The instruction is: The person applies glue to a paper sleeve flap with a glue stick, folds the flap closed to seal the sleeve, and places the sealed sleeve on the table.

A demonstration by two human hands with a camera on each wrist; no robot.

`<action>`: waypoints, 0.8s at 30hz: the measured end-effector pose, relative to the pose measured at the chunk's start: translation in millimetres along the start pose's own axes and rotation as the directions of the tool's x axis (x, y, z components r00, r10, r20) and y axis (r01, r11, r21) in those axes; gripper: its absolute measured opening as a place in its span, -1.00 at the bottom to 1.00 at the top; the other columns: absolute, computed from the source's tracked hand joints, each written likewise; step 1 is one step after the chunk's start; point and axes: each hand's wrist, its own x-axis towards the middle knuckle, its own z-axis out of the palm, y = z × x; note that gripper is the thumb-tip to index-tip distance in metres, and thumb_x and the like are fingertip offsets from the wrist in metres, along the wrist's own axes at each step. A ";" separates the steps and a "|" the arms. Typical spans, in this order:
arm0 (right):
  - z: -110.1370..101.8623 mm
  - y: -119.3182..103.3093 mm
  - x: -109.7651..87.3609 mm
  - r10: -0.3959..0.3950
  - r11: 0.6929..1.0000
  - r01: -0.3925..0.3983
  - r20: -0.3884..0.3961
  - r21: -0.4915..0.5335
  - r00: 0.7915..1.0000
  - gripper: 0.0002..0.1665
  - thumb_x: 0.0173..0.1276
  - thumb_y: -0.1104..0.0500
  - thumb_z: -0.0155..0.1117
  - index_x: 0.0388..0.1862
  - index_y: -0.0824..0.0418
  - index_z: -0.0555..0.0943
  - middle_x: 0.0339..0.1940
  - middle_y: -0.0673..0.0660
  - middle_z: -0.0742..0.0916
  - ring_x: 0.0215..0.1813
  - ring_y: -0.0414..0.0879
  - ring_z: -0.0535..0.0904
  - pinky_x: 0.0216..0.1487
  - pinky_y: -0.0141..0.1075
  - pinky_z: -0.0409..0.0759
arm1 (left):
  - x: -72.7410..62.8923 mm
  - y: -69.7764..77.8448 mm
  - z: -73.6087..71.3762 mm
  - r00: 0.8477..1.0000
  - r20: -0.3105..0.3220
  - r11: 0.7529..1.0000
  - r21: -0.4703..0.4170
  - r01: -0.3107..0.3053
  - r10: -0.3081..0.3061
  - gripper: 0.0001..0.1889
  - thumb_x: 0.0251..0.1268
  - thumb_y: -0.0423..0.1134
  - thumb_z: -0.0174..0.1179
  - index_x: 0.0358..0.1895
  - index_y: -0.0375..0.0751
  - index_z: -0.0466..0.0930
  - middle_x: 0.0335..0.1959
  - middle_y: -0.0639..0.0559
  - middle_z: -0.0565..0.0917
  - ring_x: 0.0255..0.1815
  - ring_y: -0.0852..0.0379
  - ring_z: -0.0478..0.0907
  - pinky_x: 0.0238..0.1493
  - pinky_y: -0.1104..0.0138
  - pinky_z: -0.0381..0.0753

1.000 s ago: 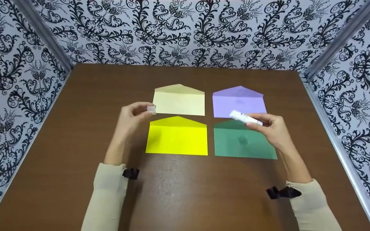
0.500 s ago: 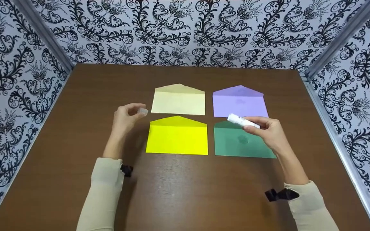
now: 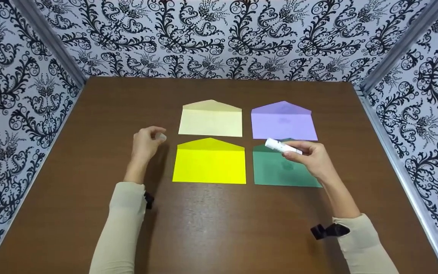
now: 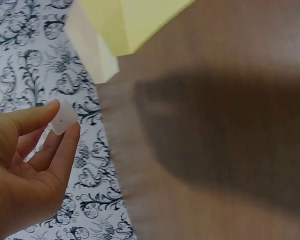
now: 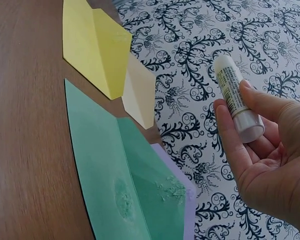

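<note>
My left hand (image 3: 143,144) pinches a small white cap (image 4: 65,118) between thumb and fingers, left of the envelopes and above the table. A white glue stick (image 5: 233,95) with a printed label is gripped by my right hand (image 3: 312,158), over the green envelope (image 3: 272,176). That envelope lies with its flap unfolded; clumpy whitish smears (image 5: 124,200) show on its body and flap in the right wrist view. Beside it lies a yellow envelope (image 3: 209,163). Behind them are a cream envelope (image 3: 210,122) and a purple envelope (image 3: 283,125), flaps unfolded too.
The brown wooden table (image 3: 203,224) carries the envelopes in two rows. Black-and-white patterned walls (image 3: 211,38) stand at its back and both sides. Each wrist bears a black camera mount (image 3: 329,231).
My left hand has drawn back leftward from the cream envelope with the cap. The right hand and glue stick have shifted slightly left and nearer the front. The envelopes lie still.
</note>
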 end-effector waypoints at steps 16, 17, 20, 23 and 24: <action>1.4 5.2 -1.1 0.004 1.000 -0.004 0.004 0.011 1.000 -0.54 0.27 0.30 0.43 0.10 0.50 0.62 -0.20 -0.15 0.78 -0.22 -0.26 0.75 -0.17 -0.41 0.75 | 8.9 -22.6 17.7 0.999 0.034 0.969 0.245 0.027 -0.037 -0.69 0.42 -0.40 0.14 0.17 -0.26 0.61 0.08 -0.26 0.68 0.04 -0.25 0.64 0.08 -0.02 0.68; 1.7 5.3 -1.2 0.003 1.000 -0.003 0.004 0.008 1.000 -0.55 0.27 0.29 0.43 0.10 0.50 0.62 -0.20 -0.15 0.78 -0.23 -0.26 0.75 -0.18 -0.42 0.75 | 8.4 -23.2 18.4 0.999 0.037 0.967 0.254 0.027 -0.038 -0.70 0.42 -0.41 0.14 0.17 -0.27 0.61 0.09 -0.28 0.68 0.06 -0.26 0.63 0.11 -0.03 0.67; 2.5 5.7 -1.4 0.000 1.000 0.000 0.005 -0.004 1.000 -0.56 0.27 0.28 0.43 0.09 0.48 0.64 -0.22 -0.15 0.78 -0.25 -0.26 0.75 -0.22 -0.46 0.73 | 7.2 -24.6 20.5 0.998 0.044 0.960 0.279 0.032 -0.046 -0.71 0.43 -0.41 0.13 0.15 -0.28 0.62 0.10 -0.29 0.67 0.07 -0.28 0.62 0.14 -0.04 0.66; 3.4 5.9 -1.5 0.000 1.000 0.000 0.003 -0.004 1.000 -0.56 0.26 0.28 0.44 0.09 0.47 0.64 -0.23 -0.15 0.78 -0.25 -0.26 0.75 -0.25 -0.46 0.72 | 6.7 -24.7 21.9 0.998 0.044 0.952 0.305 0.033 -0.048 -0.72 0.43 -0.42 0.13 0.13 -0.26 0.64 0.10 -0.28 0.67 0.06 -0.26 0.63 0.16 -0.04 0.66; 3.7 6.0 -1.4 0.002 1.000 -0.002 0.003 -0.004 1.000 -0.56 0.26 0.28 0.44 0.09 0.47 0.64 -0.23 -0.15 0.78 -0.25 -0.26 0.75 -0.25 -0.46 0.72 | 6.9 -24.7 22.1 0.998 0.044 0.950 0.312 0.031 -0.046 -0.72 0.43 -0.42 0.13 0.12 -0.25 0.65 0.10 -0.27 0.67 0.06 -0.26 0.62 0.17 -0.04 0.65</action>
